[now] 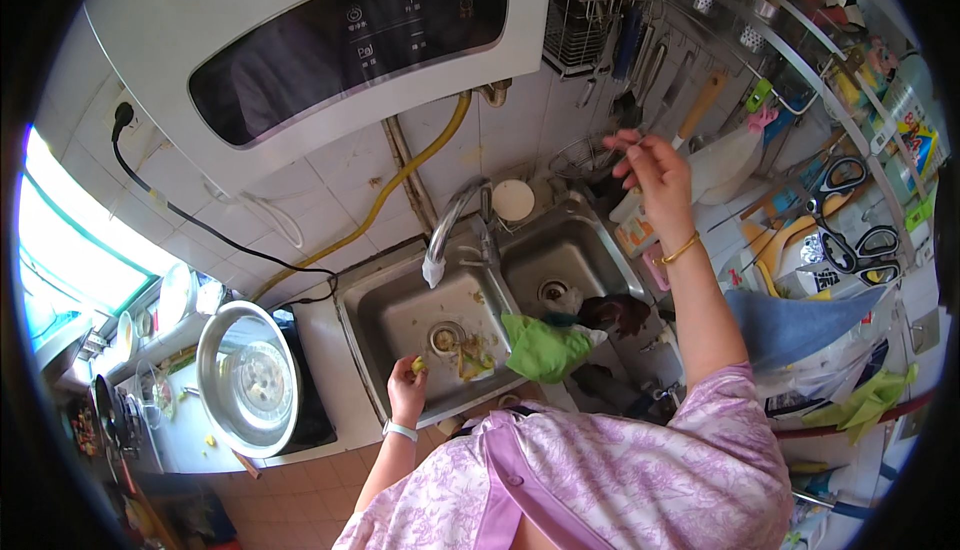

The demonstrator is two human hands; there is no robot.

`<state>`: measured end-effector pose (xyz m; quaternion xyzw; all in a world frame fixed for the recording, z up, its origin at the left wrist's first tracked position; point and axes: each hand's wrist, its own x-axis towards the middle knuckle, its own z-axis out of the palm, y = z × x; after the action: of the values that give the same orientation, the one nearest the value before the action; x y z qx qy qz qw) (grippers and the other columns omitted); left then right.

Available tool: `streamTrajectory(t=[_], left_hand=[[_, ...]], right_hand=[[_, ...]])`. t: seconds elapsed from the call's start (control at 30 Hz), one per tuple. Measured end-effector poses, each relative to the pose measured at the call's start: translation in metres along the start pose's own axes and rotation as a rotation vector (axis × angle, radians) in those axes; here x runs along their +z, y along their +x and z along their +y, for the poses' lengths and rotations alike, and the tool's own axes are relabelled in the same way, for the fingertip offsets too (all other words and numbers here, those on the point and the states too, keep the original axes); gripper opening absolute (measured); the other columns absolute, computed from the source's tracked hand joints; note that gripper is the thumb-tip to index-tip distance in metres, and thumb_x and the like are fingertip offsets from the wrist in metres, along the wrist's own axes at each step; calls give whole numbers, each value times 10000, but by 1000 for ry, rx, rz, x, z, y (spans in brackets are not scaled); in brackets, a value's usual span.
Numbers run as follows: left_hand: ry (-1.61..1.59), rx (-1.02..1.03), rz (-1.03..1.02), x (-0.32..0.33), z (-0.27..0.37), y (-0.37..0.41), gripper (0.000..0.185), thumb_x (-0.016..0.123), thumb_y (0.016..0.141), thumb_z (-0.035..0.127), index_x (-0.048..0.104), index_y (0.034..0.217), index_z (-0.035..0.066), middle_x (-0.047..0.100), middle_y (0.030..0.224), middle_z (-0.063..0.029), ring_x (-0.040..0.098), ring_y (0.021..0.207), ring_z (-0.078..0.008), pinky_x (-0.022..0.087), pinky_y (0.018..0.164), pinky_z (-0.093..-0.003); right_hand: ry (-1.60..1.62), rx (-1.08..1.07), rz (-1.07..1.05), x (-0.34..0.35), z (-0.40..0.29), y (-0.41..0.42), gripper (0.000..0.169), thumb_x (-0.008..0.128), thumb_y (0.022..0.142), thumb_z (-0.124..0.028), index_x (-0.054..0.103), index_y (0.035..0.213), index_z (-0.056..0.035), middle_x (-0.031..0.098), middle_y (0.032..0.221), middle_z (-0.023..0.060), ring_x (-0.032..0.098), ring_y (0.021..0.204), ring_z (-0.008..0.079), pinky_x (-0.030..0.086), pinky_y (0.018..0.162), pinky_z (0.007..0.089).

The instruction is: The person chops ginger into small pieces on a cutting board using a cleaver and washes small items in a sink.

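Observation:
My left hand (407, 392) is over the near left edge of the left sink basin (390, 325). Between its fingers is a small yellow-green piece of food (418, 365), too small to name. My right hand (656, 175) is raised at the wall beyond the right basin (592, 257), near hanging utensils and a wood-handled tool (699, 109). Its fingers are curled and blurred, so I cannot tell whether they hold something thin. Yellowish peelings (476, 359) lie beside the left basin's drain (447, 338). A chrome faucet (450, 224) arches over that basin.
A green cloth (547, 349) drapes over the divider's near end, beside a dark cloth (615, 314). On the left counter stands a large steel basin (206, 400). A water heater (150, 40) overhangs the sink. Scissors (836, 242) hang at right.

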<state>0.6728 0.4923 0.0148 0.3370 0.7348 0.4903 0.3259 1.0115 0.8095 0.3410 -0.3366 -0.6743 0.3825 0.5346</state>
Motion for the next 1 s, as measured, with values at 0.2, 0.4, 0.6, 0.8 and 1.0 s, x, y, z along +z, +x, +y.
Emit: streamTrajectory(t=[0.2, 0.4, 0.6, 0.8, 1.0], left_hand=[[-87, -3, 47, -14, -11, -7, 254, 694, 912, 11, 645, 1160, -4, 704, 926, -39, 647, 810, -100, 520, 760, -251], [-102, -59, 19, -9, -11, -17, 264, 695, 917, 9, 637, 1175, 1, 699, 957, -37, 644, 843, -100, 515, 775, -243], [-176, -100, 52, -22, -9, -39, 261, 699, 919, 3, 636, 1173, -1, 697, 987, -42, 644, 864, -94, 524, 787, -244], [376, 167, 90, -36, 24, -57, 322, 692, 850, -32, 645, 1160, 40, 692, 1074, -96, 659, 1033, -243, 517, 926, -360], [714, 352, 72, -37, 35, -89, 356, 696, 761, -14, 671, 1103, 83, 673, 1127, -122, 592, 1171, -350, 452, 1045, -472]], right_hand=[[-315, -658, 385, -25, -14, 70, 237, 574, 962, 88, 651, 1165, -7, 699, 1265, 100, 669, 1152, 179, 529, 962, 281], [-392, -670, 431, -35, -5, 107, 257, 596, 963, 65, 652, 1198, -23, 672, 1328, 115, 643, 1210, 204, 501, 1027, 319], [-757, -576, 395, -31, 42, 91, 409, 646, 969, -35, 593, 1372, -77, 623, 1401, 100, 606, 1260, 233, 472, 1054, 331], [-856, -612, 313, -34, 62, 32, 450, 649, 897, 15, 593, 1340, -45, 601, 1397, 127, 560, 1299, 316, 451, 1078, 402], [-752, 200, -436, 34, 159, -191, 355, 671, 939, -209, 628, 1254, -53, 611, 1274, 187, 609, 1129, 387, 519, 930, 446]])
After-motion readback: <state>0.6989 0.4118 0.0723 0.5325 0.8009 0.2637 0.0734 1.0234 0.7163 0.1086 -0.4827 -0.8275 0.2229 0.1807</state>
